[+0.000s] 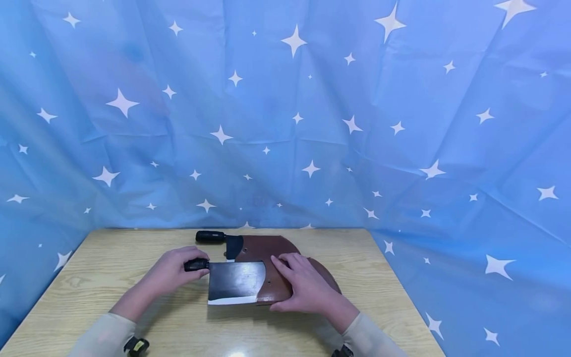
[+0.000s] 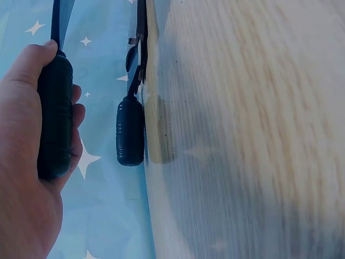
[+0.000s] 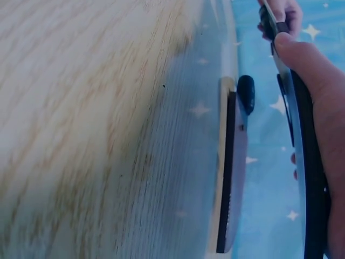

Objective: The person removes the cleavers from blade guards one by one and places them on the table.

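Observation:
In the head view, my left hand (image 1: 176,267) grips the black handle (image 1: 196,264) of a cleaver whose wide dark blade (image 1: 236,280) has a bright lower edge. The right part of that blade is hidden in a brown leather sheath (image 1: 273,285). My right hand (image 1: 308,287) holds this sheath, thumb on one face and fingers on the other. Both wrist views show the held cleaver raised off the table. Behind it, a second cleaver with a black handle (image 1: 210,237) lies in its own brown sheath (image 1: 267,244), partly covered by the first; neither hand touches its handle.
The pale wooden table (image 1: 107,277) extends on both sides of the hands. A blue cloth with white stars (image 1: 276,114) hangs behind its back edge and beside it. Dark wrist straps (image 1: 136,345) sit at the sleeves.

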A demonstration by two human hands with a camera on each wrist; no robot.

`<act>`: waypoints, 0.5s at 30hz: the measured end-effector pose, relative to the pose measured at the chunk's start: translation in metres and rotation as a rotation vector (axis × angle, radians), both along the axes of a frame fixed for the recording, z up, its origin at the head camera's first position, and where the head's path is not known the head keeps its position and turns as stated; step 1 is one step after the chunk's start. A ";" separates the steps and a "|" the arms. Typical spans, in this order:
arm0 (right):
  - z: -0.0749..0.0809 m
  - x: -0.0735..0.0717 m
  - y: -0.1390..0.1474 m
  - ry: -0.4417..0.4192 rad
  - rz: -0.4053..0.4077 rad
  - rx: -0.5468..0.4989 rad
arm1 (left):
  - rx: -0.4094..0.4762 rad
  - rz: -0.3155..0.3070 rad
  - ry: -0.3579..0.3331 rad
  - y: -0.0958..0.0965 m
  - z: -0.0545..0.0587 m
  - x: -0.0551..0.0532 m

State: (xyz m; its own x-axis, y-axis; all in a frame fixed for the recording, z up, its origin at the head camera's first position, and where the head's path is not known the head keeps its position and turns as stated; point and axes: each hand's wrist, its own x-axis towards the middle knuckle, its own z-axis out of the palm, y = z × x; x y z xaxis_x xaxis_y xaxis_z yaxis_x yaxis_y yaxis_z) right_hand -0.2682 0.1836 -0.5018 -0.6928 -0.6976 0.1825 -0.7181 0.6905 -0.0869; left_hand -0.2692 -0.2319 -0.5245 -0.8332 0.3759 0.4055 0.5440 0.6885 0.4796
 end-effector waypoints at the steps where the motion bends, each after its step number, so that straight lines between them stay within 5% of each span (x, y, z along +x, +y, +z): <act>1: 0.000 0.000 0.000 0.001 0.001 -0.001 | -0.003 0.002 -0.005 -0.001 0.000 0.000; 15: -0.003 -0.002 0.002 -0.012 0.003 -0.015 | -0.001 -0.005 -0.038 -0.006 -0.003 -0.002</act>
State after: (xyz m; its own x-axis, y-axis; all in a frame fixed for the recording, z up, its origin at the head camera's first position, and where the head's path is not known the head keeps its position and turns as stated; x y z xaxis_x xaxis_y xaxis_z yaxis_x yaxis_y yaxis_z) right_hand -0.2698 0.1855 -0.5048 -0.6930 -0.6969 0.1845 -0.7190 0.6869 -0.1062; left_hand -0.2711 -0.2379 -0.5275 -0.8460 0.3803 0.3737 0.5290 0.6862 0.4993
